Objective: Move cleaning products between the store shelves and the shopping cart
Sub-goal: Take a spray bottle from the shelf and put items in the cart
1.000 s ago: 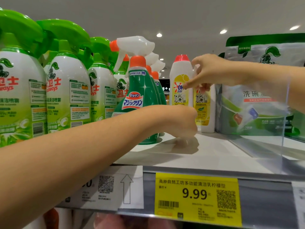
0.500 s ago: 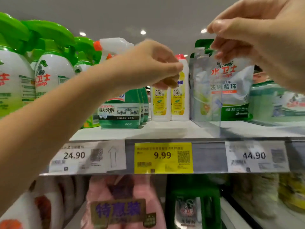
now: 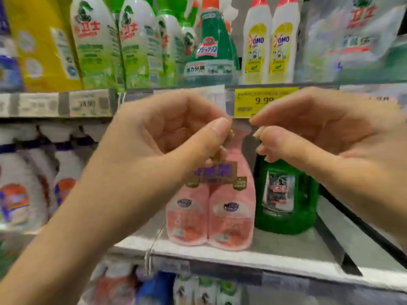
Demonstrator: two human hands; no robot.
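My left hand (image 3: pixel 167 139) hovers in front of the shelves with its fingers curled and the thumb tip against the fingertips, holding nothing. Beside it, a small gap away, my right hand (image 3: pixel 319 133) hangs loosely curled and empty. Behind both hands a pink twin-pack of bottles (image 3: pixel 209 214) stands on the middle shelf (image 3: pixel 275 256), next to a dark green bottle (image 3: pixel 284 194). Higher up, the upper shelf carries two white OMO bottles (image 3: pixel 269 42), a green spray bottle (image 3: pixel 211 47) and white-and-green spray bottles (image 3: pixel 97 40). No shopping cart is in view.
A yellow 9.99 price tag (image 3: pixel 262 101) sits on the upper shelf's edge. Yellow packs (image 3: pixel 39 40) stand upper left, white bottles (image 3: pixel 24 183) middle left, pouches (image 3: pixel 352 36) upper right. More bottles fill the bottom shelf. A dark divider (image 3: pixel 350 267) crosses the middle shelf.
Both hands have drawn back from the upper shelf and come down together, empty. The view has dropped, so the middle shelf with the pink twin-pack now shows.
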